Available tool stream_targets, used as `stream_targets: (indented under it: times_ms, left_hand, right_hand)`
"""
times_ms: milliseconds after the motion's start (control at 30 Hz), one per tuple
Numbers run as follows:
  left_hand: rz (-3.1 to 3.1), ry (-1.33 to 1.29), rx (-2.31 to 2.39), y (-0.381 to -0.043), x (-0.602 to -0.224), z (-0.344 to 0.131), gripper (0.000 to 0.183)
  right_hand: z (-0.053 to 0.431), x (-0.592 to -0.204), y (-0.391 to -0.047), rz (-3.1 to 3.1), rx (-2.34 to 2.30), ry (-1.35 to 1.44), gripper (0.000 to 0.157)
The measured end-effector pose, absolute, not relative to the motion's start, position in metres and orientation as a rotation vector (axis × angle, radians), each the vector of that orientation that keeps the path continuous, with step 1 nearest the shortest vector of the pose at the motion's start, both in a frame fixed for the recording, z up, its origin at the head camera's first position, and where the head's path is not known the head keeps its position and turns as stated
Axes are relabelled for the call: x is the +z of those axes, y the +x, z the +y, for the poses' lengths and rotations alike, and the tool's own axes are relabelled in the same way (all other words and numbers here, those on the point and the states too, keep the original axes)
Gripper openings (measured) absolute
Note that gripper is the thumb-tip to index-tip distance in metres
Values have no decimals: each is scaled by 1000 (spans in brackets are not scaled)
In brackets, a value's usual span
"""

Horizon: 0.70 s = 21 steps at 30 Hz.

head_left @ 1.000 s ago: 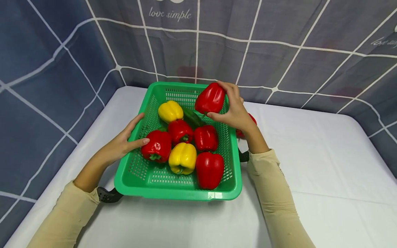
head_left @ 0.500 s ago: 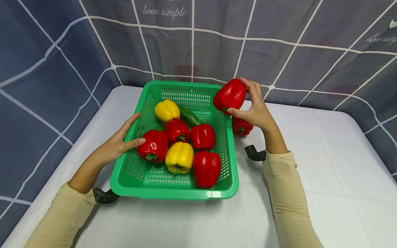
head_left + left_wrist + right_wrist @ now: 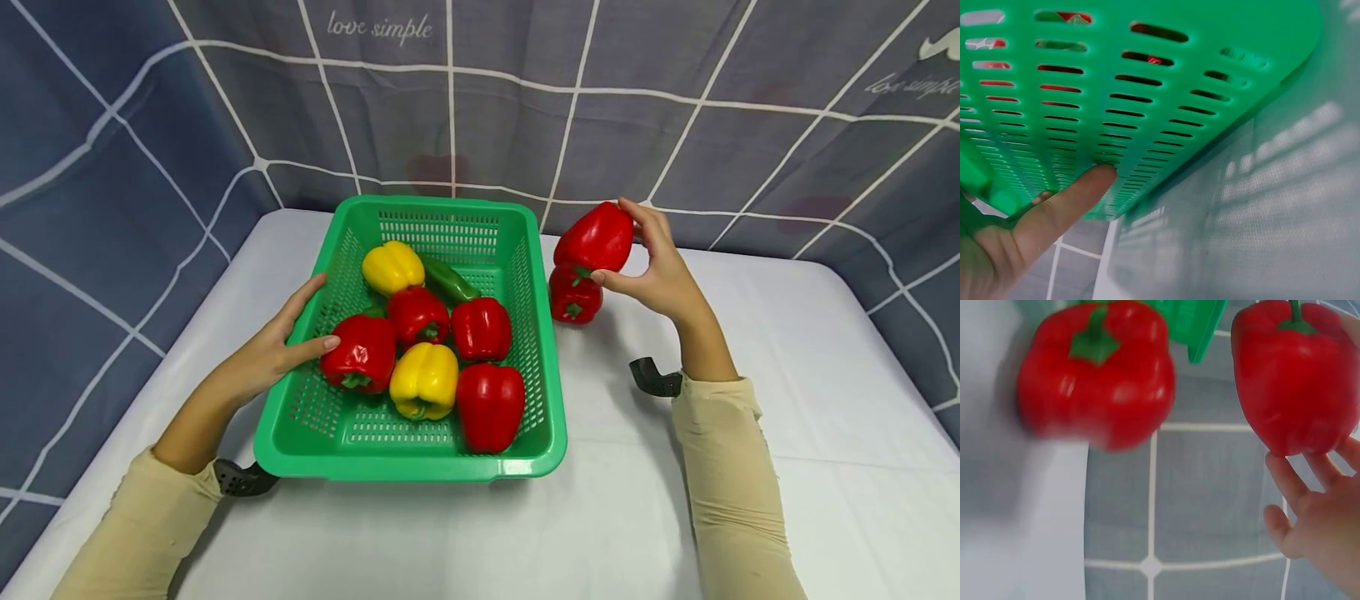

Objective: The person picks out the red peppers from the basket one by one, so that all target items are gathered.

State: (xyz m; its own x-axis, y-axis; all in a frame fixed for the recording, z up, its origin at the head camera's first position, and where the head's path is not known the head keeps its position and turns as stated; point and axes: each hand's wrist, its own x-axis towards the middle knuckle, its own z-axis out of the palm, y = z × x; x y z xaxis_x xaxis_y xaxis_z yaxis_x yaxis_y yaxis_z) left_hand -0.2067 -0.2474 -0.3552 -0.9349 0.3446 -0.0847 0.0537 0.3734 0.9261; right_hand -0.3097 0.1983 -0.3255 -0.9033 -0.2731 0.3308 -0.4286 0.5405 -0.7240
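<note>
In the head view my right hand (image 3: 660,271) holds a red bell pepper (image 3: 596,239) between thumb and fingers, to the right of the green basket (image 3: 412,468). Behind and below it, a second red bell pepper (image 3: 575,297) lies on the table beside the basket. The right wrist view shows the held pepper (image 3: 1300,381) stem up, apart from the other pepper (image 3: 1097,381). My left hand (image 3: 266,358) grips the basket's left rim, its thumb over the edge near a red bell pepper (image 3: 363,350). A finger (image 3: 1072,203) touches the perforated wall in the left wrist view.
Inside the basket lie several red peppers (image 3: 491,408), two yellow peppers (image 3: 423,382) and a green, elongated vegetable (image 3: 448,281). The white tabletop (image 3: 840,375) extends to the right. A grey curtain (image 3: 510,125) with white grid lines hangs behind the table.
My right hand has carried the red bell pepper rightward out from over the basket, to just above the pepper on the table. My left hand has stayed on the basket's rim.
</note>
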Motion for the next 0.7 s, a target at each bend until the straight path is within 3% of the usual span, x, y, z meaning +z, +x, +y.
stream_targets:
  times_ms: [267,700]
  left_hand:
    - [2397,353,1575,-206,-355,-248,80]
    - [2389,364,1584,-207,-358,-249,80]
  right_hand:
    - [224,-331,-309,-2607,1372,566,89]
    - [257,-331,-311,-2795,1405,389,81]
